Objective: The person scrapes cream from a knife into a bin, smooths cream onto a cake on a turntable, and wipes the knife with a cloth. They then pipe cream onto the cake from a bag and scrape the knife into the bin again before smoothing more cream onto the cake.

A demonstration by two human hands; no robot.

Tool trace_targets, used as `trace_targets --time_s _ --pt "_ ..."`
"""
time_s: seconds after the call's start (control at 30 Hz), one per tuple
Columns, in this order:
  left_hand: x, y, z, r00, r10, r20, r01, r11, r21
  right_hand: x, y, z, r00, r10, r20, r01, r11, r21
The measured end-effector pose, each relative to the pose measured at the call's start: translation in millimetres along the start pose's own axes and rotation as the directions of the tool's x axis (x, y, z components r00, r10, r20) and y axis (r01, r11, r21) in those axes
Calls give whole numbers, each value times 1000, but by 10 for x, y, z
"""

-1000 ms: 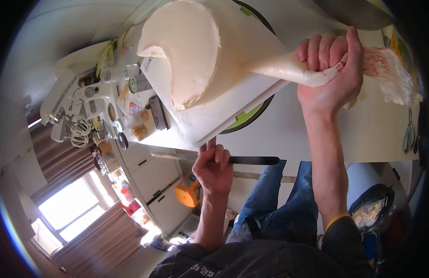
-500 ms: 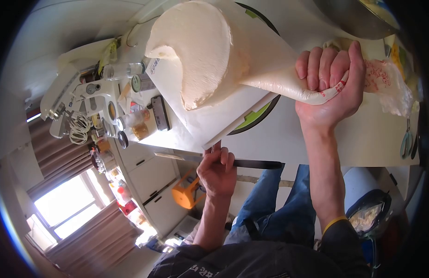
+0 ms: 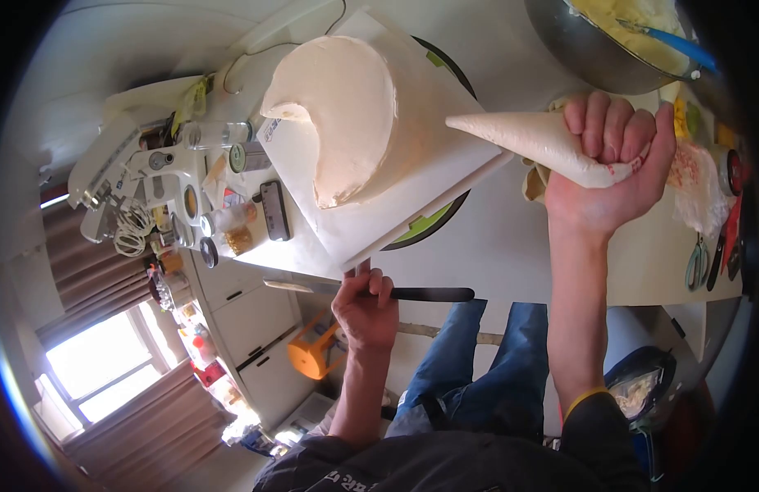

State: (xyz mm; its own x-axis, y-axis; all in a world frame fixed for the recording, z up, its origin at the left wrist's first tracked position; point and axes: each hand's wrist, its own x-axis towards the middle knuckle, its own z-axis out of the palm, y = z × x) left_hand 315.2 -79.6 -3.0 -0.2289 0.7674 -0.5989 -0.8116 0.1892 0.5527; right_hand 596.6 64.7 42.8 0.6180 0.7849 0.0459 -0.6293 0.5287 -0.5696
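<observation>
A cream-covered cake (image 3: 342, 107), shaped like a crescent on top, stands on a white square board (image 3: 301, 180) over a green and black round turntable (image 3: 429, 223). My right hand (image 3: 613, 156) is wrapped round a piping bag (image 3: 519, 138) filled with pale cream. The bag's tip points left at the cake's side, with a gap between them. My left hand (image 3: 365, 307) holds a long spatula (image 3: 433, 293) with a black handle, below the board's near corner, its fingers close to that corner.
At the upper right is a metal bowl (image 3: 560, 41) of yellowish cream with a blue spatula (image 3: 675, 43). A phone (image 3: 274, 211), jars and a white mixer (image 3: 162, 168) are on the left. Scissors (image 3: 698, 264) and a plastic bag (image 3: 695, 193) lie on the right.
My right hand has drawn the piping bag to the right, away from the cake, and its tip now shows. The view has shifted, bringing more of the bowl into sight. My left hand still holds the spatula.
</observation>
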Motion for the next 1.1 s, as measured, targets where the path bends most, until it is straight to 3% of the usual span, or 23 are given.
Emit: trace_targets --time_s 0.2,0.5,0.7,0.9,0.97,1.03,1.1 --pt "-47 -114 110 992 25 -126 -20 999 37 93 136 317 999 38 -29 -37 999 19" --pt "-57 -100 128 993 51 -104 -48 998 32 131 141 317 993 114 34 -115 993 25" --pt "-43 -61 130 987 78 -143 -74 997 28 165 140 302 995 65 71 -64 998 -6" --pt "-61 -17 155 987 55 -149 -52 998 26 178 -280 -36 990 42 132 -43 999 3" --pt "-102 1 191 985 43 -165 -31 997 75 142 -513 -293 978 145 149 -137 989 -63" --pt "-196 -12 209 982 18 -188 3 994 112 78 -707 -623 981 191 -28 -192 961 -201" --pt "-335 -60 193 976 -17 -218 48 990 136 28 -941 -975 932 194 -307 -307 873 -379"
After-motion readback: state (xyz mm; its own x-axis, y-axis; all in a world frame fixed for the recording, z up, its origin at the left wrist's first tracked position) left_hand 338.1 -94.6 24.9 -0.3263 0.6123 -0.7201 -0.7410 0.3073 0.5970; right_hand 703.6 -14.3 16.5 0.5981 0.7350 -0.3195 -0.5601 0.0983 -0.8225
